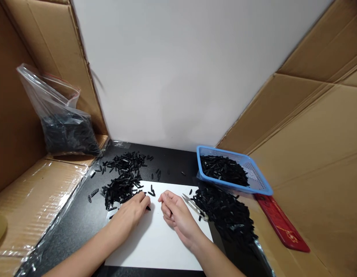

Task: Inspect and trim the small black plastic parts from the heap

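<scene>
so here's where things stand. left hand is flat-ish on the white sheet, fingertips right at the edge of the loose black pieces pile at about 11 o'clock from the hands, with one small black piece touching its fingertips. can't tell if it's actually pinched or just touched. right hand is curled loosely, fingers drawn in, nothing clearly held as far as i can see. the snips lie on the sheet just beside it at 2 o'clock, not in hand.

progress-wise, my read: the blue basket at 2 o'clock has a fair layer of black pieces in it, and there's another big heap on the desk just in front of it. but the left pile is still sizeable, and the plastic bag at 10 o'clock looks well stocked. so i'd say plenty is left.
</scene>
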Available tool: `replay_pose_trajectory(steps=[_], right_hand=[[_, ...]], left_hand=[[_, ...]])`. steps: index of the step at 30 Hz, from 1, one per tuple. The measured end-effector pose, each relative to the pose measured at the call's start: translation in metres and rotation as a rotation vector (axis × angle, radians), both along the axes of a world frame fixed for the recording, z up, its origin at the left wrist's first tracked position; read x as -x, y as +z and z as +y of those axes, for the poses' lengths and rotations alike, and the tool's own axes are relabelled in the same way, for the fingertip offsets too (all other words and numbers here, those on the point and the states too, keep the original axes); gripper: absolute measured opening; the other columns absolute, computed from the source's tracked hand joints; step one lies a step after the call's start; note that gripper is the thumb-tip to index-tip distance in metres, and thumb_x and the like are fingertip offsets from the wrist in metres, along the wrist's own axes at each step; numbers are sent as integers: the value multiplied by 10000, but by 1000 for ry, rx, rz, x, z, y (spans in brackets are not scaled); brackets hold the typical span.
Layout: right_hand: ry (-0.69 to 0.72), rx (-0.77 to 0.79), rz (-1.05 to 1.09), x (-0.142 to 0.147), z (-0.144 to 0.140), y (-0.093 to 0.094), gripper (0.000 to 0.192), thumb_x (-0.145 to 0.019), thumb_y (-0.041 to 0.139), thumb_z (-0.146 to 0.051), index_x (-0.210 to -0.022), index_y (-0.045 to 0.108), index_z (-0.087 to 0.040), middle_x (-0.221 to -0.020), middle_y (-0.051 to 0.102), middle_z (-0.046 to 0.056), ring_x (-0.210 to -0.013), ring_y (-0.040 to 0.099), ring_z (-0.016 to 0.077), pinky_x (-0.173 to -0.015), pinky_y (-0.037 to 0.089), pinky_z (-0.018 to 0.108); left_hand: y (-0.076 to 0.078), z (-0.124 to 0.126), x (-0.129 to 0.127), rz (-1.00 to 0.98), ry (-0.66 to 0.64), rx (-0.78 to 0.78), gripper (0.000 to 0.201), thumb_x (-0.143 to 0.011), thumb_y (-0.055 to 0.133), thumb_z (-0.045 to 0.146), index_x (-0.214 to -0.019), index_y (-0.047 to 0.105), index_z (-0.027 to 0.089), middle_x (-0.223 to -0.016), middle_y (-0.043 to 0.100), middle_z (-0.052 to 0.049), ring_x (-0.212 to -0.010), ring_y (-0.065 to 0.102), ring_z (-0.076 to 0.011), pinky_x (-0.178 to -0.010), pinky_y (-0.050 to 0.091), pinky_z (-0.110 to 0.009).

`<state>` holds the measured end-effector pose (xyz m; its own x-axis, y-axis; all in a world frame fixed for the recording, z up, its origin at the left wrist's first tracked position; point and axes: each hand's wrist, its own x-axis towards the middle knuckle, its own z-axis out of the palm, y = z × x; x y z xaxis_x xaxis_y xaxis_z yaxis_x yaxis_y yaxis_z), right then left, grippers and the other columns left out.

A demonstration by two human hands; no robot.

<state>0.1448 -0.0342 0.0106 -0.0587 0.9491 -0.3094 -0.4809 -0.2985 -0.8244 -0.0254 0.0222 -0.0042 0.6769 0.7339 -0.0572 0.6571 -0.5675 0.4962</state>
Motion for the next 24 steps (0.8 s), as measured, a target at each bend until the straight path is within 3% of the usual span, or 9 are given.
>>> replay_pose_trajectory(steps=[5, 11, 13, 18, 24], right_hand=[[16, -70, -234, 0, 0, -6, 344, -806, 646, -511, -838, 604, -171, -500, 322, -113, -428, 149, 67, -418, 99, 215], [-32, -253, -505, 2, 0, -11, 310, -856, 593, -478, -861, 643, -173, -649, 518, -27, -586, 411, 133, -554, 292, 252], [-56, -284, -549, 3, -1, -9, 289, -871, 574, -456, -854, 646, -176, -646, 522, -25, -599, 428, 143, -570, 300, 262], [-80, -253, -624, 6, -3, -4, 213, -796, 659, -384, -786, 673, -171, -527, 356, -79, -518, 345, 120, -529, 254, 256], [-126, -210, -497, 3, -1, -4, 259, -766, 684, -409, -685, 703, -163, -547, 458, -40, -548, 368, 130, -532, 276, 261]], left_hand=[[21, 5, 2, -363, 138, 218, 80, -866, 459, 217, -843, 536, 222, -795, 546, 12, -725, 490, -167, -662, 364, -274], [33, -4, -6, -857, 369, 975, 307, -786, 683, 435, -899, 551, 182, -683, 491, 54, -568, 400, -85, -577, 323, -205], [31, -10, -10, -940, 385, 1115, 338, -764, 730, 425, -907, 569, 164, -651, 501, 56, -569, 392, -71, -603, 325, -188], [32, -20, -16, -1023, 417, 1148, 325, -738, 775, 397, -870, 601, 156, -658, 532, 50, -602, 401, -67, -612, 326, -164], [37, -19, -18, -1074, 503, 1231, 162, -750, 735, 262, -782, 617, 155, -675, 576, 24, -618, 452, -85, -626, 370, -183]])
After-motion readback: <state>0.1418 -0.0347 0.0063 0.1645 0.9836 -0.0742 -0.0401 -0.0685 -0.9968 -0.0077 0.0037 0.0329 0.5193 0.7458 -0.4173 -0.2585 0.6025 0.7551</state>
